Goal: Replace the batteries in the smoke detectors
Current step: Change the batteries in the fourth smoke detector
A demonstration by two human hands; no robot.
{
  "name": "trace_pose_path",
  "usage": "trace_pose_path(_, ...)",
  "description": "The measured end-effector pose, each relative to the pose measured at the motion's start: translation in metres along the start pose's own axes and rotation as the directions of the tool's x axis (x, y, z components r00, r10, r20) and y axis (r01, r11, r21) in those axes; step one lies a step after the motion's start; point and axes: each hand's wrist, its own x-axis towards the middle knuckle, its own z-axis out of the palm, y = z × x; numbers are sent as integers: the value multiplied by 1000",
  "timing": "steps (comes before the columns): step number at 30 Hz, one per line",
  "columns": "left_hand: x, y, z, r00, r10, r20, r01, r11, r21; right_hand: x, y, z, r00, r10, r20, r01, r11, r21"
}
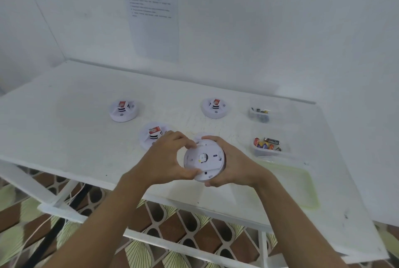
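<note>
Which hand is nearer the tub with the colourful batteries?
Right. The right hand, gripping the detector, sits just left of the tub; the left hand is beyond the detector, farther off.

Left hand (166, 157): bare, uncovered to fingertips; long slim fingers, knuckles lightly marked. Right hand (234, 166): bare likewise, same slim build. Left forearm (103, 220): bare from wrist to bottom edge of frame, slender, smooth, widening toward elbow. Right forearm (289, 216): bare as well, equally slender, cut off by bottom edge. Wrists narrow, uncovered. Clothing out of frame. Nail detail too blurred to tell.
</note>
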Motion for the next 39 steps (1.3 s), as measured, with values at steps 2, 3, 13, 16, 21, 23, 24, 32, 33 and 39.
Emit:
trace_pose_path(2, 2, 5, 3, 1000, -6, -18, 6, 1000, -7, -2, 1, -3, 1000, 0, 4, 0, 1000, 8)
trace_pose_path(3, 3, 7, 4, 1000, -8, -27, 8, 1000, -14, -2, 2, -5, 1000, -2, 3, 2, 1000, 9)
trace_pose_path(13, 1, -6, 5, 982, -81, -173, 82, 997, -1, -6, 16, -26, 996, 24, -86, -24, 1000, 4)
trace_pose_path(16, -11, -23, 4, 971, -166, -172, 175, 984, 37, -10, 20, -34, 993, 47, -107, -47, 999, 0)
trace_pose_path(21, -28, -50, 14, 941, -323, -97, 333, 936, 116, -16, 23, -41, 992, 69, -104, -69, 998, 6)
trace_pose_path(23, -32, -54, 19, 929, -361, -80, 369, 917, 151, -17, 24, -41, 993, 70, -94, -70, 998, 10)
trace_pose_path(24, -33, -56, 22, 926, -369, -75, 377, 911, 166, -17, 25, -40, 994, 68, -88, -67, 998, 17)
trace_pose_path(32, -30, -17, 32, 927, -350, -136, 344, 936, -67, -23, 21, -29, 996, 31, -79, -19, 988, 151)
trace_pose_path(33, -25, -5, 33, 920, -369, -130, 348, 924, -160, -24, 19, -27, 996, 19, -83, -5, 986, 166)
trace_pose_path(39, -5, 48, 44, 903, -389, 182, 412, 666, -622, -32, 16, -17, 993, -16, -119, 45, 969, 242)
